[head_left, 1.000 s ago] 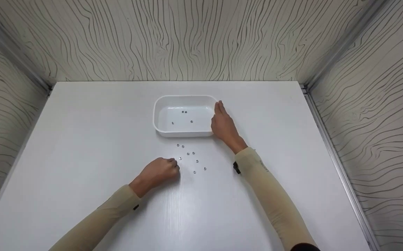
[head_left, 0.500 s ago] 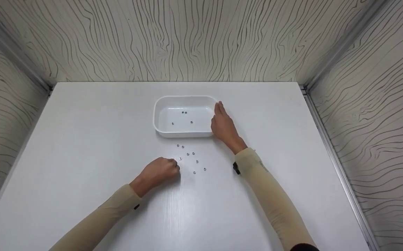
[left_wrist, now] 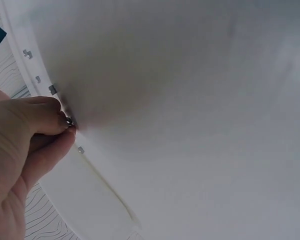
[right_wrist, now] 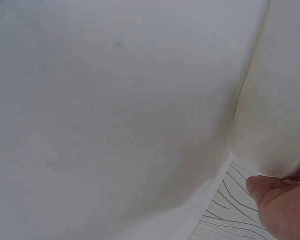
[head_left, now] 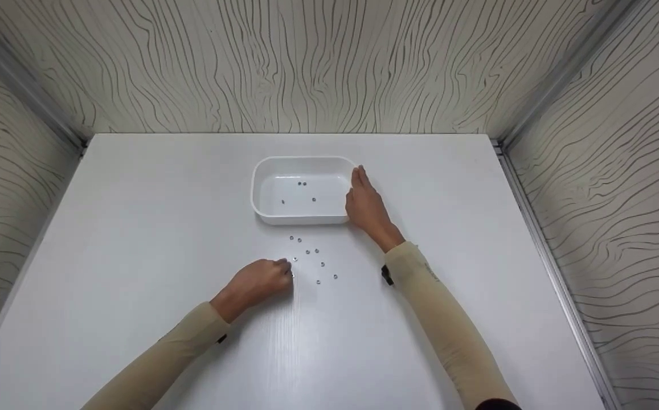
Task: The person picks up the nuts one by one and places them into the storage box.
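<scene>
While both sleeved forearms reach in from the near edge of the white desk (head_left: 135, 228), the left hand (head_left: 258, 281) sits nearest, knuckles up, fingers curled. Head view hides what's under them; left wrist view shows thumb and forefinger pinching one small metal nut (left_wrist: 68, 121) right at the desk surface. Loose nuts (head_left: 313, 259) lie scattered just beyond and right of that hand, roughly seven, none touching each other. Wrist view catches only a few of them as small specks along the desk line.

Farther out, right hand (head_left: 366, 205) lies flat, fingers straight, pressed along the right outer wall of the white bin (head_left: 261, 171); it grips nothing. Right wrist view shows just fingertips (right_wrist: 282, 205) against that wall, contents not visible. Head view shows four nuts in the bin (head_left: 302, 191), well spread on its floor. Bin stands mid-desk, long side facing the person. Behind it, wood-grain patterned wall panels (head_left: 306, 68).
</scene>
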The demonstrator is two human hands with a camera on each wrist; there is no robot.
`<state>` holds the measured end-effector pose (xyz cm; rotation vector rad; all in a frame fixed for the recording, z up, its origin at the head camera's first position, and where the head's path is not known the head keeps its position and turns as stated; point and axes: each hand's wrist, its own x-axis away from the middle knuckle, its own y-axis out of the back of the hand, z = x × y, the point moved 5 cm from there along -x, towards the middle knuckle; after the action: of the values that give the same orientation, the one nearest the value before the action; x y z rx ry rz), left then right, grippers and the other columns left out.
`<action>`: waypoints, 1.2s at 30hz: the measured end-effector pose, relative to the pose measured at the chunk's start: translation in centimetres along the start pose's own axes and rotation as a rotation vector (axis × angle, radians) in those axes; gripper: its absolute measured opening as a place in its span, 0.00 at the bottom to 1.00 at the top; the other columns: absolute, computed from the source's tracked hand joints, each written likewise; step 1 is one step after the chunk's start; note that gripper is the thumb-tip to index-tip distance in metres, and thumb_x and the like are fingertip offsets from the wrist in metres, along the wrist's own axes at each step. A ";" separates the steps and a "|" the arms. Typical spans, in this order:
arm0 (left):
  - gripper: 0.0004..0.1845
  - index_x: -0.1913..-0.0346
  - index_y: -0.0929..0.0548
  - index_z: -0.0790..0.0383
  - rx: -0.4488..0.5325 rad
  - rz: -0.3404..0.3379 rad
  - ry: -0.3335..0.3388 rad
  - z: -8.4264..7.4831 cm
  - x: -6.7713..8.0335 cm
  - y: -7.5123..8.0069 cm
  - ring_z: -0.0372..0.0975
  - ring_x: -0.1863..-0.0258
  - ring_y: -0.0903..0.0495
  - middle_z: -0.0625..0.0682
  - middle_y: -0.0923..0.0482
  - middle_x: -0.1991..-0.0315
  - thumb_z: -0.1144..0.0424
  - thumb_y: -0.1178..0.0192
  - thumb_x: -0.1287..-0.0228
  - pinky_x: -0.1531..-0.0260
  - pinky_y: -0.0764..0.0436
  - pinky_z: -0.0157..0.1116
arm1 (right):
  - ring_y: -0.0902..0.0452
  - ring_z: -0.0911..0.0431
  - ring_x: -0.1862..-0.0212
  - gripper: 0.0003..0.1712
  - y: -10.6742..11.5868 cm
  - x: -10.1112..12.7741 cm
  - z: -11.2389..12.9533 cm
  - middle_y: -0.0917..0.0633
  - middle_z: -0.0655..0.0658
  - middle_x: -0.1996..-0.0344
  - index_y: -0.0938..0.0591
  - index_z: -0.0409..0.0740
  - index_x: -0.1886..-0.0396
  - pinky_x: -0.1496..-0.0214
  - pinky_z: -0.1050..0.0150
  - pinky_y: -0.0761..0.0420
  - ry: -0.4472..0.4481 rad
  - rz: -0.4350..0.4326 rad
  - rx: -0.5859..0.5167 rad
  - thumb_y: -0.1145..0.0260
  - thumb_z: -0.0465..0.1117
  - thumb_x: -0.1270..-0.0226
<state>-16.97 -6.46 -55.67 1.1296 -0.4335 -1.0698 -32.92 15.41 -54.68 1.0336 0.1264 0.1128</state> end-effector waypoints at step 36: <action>0.16 0.58 0.07 0.65 0.937 0.007 0.408 3.9 -1.8 1.0 0.37 0.62 0.11 0.55 0.07 0.59 0.83 0.39 0.39 0.64 0.12 0.34 | 0.48 0.42 0.15 0.35 0.1 0.1 -0.1 0.46 0.30 0.16 0.48 0.30 0.17 0.14 0.49 0.39 -0.004 0.000 -0.012 0.52 0.37 0.16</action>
<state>-20.27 -6.90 -52.81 2.1183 -0.6293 -0.5763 -32.87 15.50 -54.64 1.0215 0.1217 0.1116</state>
